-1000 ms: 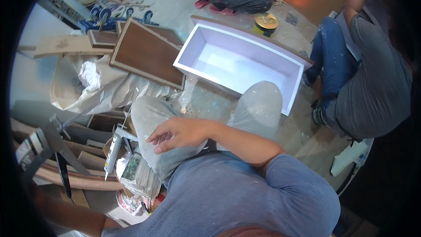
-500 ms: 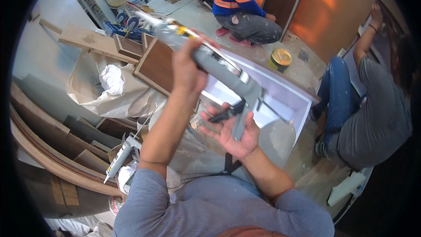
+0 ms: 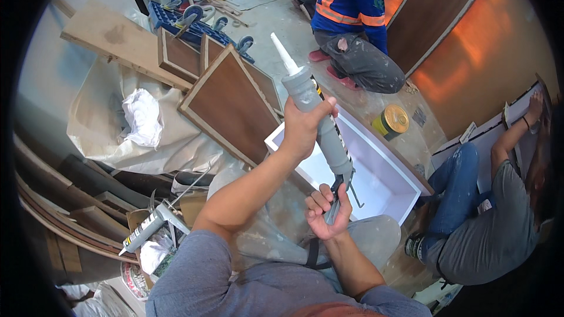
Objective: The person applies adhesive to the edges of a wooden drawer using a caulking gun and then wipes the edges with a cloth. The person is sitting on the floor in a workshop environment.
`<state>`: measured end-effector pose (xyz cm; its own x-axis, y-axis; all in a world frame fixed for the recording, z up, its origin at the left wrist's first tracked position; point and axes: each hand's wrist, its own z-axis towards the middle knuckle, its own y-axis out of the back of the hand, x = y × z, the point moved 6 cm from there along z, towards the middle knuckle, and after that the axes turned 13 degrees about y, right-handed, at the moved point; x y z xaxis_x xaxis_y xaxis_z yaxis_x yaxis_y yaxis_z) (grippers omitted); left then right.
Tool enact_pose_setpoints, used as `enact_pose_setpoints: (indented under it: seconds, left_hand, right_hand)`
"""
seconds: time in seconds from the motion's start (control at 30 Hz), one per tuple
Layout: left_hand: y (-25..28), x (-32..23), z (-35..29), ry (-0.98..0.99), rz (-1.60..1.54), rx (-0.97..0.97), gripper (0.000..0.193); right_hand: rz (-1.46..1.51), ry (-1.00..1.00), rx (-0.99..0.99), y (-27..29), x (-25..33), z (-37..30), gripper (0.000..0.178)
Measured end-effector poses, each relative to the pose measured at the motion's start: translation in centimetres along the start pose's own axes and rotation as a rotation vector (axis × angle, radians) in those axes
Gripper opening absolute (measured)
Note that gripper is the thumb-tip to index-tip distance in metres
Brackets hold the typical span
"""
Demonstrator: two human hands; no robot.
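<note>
A caulking gun (image 3: 333, 148) loaded with a grey sealant tube is in front of me, tilted with its white nozzle (image 3: 284, 54) up and to the left. My left hand (image 3: 304, 128) is wrapped round the tube's upper half. Lower down, my right hand (image 3: 329, 216) has its fingers closed round the handle and trigger. The bent end of the gun's rod (image 3: 359, 203) sticks out beside the handle. Behind the gun lies a white open box, like a drawer (image 3: 385, 191), partly hidden by my arms and the gun.
A second caulking gun (image 3: 147, 228) rests at my lower left among scraps. Brown framed panels (image 3: 232, 105) lean together beside a draped sheet (image 3: 88, 123). A yellow-lidded can (image 3: 395, 118) stands beyond the box. One person (image 3: 355, 23) kneels ahead; another (image 3: 487, 223) works close on my right.
The caulking gun has swung more upright, its nozzle moving right and down in view. My right hand's fingers have gone from spread to closed round the handle. The view has shifted too.
</note>
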<state>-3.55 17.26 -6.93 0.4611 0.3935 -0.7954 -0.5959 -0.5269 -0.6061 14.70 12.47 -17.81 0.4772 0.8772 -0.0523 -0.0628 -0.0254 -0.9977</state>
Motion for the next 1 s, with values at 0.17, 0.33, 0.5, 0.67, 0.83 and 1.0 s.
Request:
enact_pose_setpoints:
  seconds: [0.17, 0.33, 0.5, 0.67, 0.83, 1.0]
  left_hand:
    - [0.4, -0.7, 0.5, 0.006, 0.095, -0.022, 0.033]
    - [1.1, -1.3, -0.3, -0.009, 0.117, -0.021, 0.032]
    - [1.2, -1.8, -0.9, -0.021, 0.121, 0.023, 0.035]
    - [0.6, -2.2, -1.6, -0.036, -0.023, 0.268, 0.039]
    - [2.6, -3.5, -1.5, -0.148, 0.297, 0.020, 0.036]
    - [2.5, -5.2, -2.9, -0.475, 0.669, -0.245, 0.033]
  right_hand:
    - [-0.023, -0.026, -0.017, 0.8, -0.5, 0.7, 0.051]
    - [-0.031, -0.052, 0.002, 1.5, -1.1, 0.7, 0.052]
    - [-0.018, -0.076, 0.018, 1.7, -1.3, 0.2, 0.055]
    - [-0.106, -0.142, 0.006, 2.3, -0.5, -0.9, 0.058]
    - [-1.003, 0.104, -0.520, 1.8, 5.8, 0.1, 0.059]
    - [-1.309, 0.412, -0.088, -12.6, 8.3, 2.5, 0.056]
